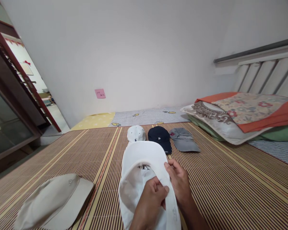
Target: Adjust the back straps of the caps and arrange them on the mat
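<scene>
A white baseball cap is held up before me, its underside and inner band facing me and its brim pointing away. My left hand reaches into the cap's opening and pinches the inner band. On the cap's right edge, where brim and crown meet, my right hand grips with thumb and fingers. Beyond the held cap, a second white cap, a dark navy cap and a grey cap lie in a row. To the left rests a beige cap, brim toward the right.
A striped bamboo mat covers the bed. Pillows with a floral, orange-edged cover are stacked at the right by a slatted headboard. A pink note is stuck to the wall. A doorway stands at far left.
</scene>
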### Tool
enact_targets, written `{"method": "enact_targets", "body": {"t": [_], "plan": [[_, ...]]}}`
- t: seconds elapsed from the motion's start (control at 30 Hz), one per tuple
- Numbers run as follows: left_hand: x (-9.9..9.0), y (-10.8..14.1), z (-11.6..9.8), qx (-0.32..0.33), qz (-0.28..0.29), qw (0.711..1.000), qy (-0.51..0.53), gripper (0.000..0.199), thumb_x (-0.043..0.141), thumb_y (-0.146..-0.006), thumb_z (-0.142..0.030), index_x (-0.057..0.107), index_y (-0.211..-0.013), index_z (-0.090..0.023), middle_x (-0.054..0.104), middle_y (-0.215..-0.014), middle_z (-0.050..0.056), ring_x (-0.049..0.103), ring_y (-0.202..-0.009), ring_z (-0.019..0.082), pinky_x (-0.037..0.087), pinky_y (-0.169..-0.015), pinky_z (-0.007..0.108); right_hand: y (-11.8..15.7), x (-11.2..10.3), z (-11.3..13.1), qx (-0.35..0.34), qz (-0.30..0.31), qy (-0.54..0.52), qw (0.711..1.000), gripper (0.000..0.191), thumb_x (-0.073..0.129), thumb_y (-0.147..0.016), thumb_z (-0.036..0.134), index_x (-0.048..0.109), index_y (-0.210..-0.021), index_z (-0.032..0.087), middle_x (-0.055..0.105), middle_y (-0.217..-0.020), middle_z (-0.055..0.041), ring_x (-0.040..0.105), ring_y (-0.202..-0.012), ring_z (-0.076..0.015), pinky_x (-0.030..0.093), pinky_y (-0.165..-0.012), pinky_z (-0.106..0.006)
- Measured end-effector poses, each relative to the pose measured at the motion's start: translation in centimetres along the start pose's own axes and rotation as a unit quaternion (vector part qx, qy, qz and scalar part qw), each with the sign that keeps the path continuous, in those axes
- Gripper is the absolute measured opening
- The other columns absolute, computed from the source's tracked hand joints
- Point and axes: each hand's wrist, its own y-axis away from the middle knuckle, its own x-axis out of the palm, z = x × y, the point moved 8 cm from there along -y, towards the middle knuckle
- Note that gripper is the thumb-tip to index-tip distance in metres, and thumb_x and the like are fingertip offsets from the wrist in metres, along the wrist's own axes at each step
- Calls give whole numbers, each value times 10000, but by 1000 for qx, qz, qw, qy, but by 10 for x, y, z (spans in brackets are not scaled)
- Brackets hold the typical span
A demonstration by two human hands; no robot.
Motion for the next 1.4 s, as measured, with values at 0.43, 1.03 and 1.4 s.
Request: {"method": "enact_targets", "body": {"t": [0.43,1.03,1.4], "plan": [[6,5,-9,15,-28,998,51,230,780,-725,-341,680,-835,-166,487,-616,-62,358,-542,84,252,-529,226,2,2,11,-31,1,26,999,338,665,-900,531,656,-799,209,610,-613,18,492,-524,-141,378,-461,-236],[3,3,-14,50,-41,977,205,303,869,-665,-253,716,-913,-168,733,-773,24,686,-762,183,505,-694,253,6,8,21,-48,24,15,998,303,705,-854,488,662,-762,203,630,-604,14,552,-533,-150,435,-497,-239],[-23,4,-19,84,-187,938,279,504,1004,-495,-282,634,-824,-189,725,-779,-28,669,-679,116,544,-644,220,8,17,9,-8,81,-10,997,356,704,-878,537,641,-800,195,587,-631,22,492,-554,-138,403,-507,-239]]}}
